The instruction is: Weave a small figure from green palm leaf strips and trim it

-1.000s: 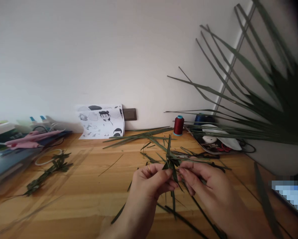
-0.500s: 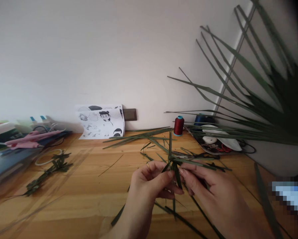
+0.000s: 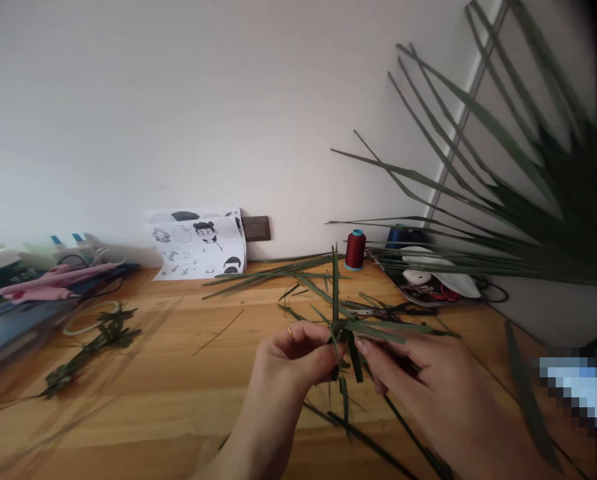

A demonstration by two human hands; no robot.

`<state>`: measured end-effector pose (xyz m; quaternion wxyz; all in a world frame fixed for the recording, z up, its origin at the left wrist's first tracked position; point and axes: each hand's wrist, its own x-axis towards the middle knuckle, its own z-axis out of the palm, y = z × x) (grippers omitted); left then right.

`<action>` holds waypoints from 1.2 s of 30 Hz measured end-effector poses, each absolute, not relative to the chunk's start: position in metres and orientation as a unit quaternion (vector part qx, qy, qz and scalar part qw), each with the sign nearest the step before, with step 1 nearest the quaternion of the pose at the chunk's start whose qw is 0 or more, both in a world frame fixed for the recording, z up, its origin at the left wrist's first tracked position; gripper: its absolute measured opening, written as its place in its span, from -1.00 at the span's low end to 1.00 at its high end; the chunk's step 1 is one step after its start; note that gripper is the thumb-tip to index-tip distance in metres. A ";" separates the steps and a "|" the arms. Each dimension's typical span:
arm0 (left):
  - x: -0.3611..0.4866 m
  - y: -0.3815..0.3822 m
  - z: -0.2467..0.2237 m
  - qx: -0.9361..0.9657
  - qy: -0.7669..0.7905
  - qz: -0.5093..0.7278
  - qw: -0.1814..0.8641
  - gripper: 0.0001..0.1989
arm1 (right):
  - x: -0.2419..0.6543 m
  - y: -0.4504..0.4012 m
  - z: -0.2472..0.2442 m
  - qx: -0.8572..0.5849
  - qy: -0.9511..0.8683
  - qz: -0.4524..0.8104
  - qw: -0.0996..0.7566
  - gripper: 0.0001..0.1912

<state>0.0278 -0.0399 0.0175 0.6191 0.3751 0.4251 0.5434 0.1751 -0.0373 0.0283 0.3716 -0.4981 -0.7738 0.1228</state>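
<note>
Between my two hands, above the table, is a small bundle of woven green palm leaf strips (image 3: 335,287), with ends sticking up, right and down. My left hand (image 3: 291,360) pinches its left side between thumb and fingers. From the right, my right hand (image 3: 408,377) has thumb and fingertips closed on the strips near the knot; its other fingers are partly hidden. Loose leaf strips (image 3: 368,443) lie on the table below the hands. Just behind the bundle lies a pair of scissors (image 3: 403,310) with dark handles, partly covered by strips.
A woven leaf piece (image 3: 88,350) lies at left beside a pink glue gun (image 3: 53,283). A printed sheet (image 3: 198,247) leans on the wall. Further right stand a dark red thread spool (image 3: 355,250) and a tray (image 3: 441,300) of small items. A big palm leaf (image 3: 558,207) fills the right.
My left hand's lower fingers have drawn in behind the strips, where they stretched out under the bundle before. My right hand keeps its pinch. The whole view has shifted slightly.
</note>
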 end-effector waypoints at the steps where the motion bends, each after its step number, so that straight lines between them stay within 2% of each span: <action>1: 0.028 -0.040 0.017 0.377 0.425 0.545 0.617 -0.93 | 0.175 -0.037 0.028 -0.497 -0.776 0.114 0.371 -0.67; 7: 0.028 -0.038 0.016 0.357 0.433 0.534 0.633 -0.90 | 0.178 -0.038 0.026 -0.484 -0.779 0.116 0.381 -0.86; 24: 0.022 -0.038 0.015 0.389 0.405 0.525 0.639 -0.94 | 0.187 -0.035 0.031 -0.442 -0.820 0.092 0.351 -0.79; 36: 0.024 -0.040 0.019 0.441 0.443 0.527 0.576 -0.91 | 0.180 -0.036 0.033 -0.425 -0.824 -0.033 0.374 -0.79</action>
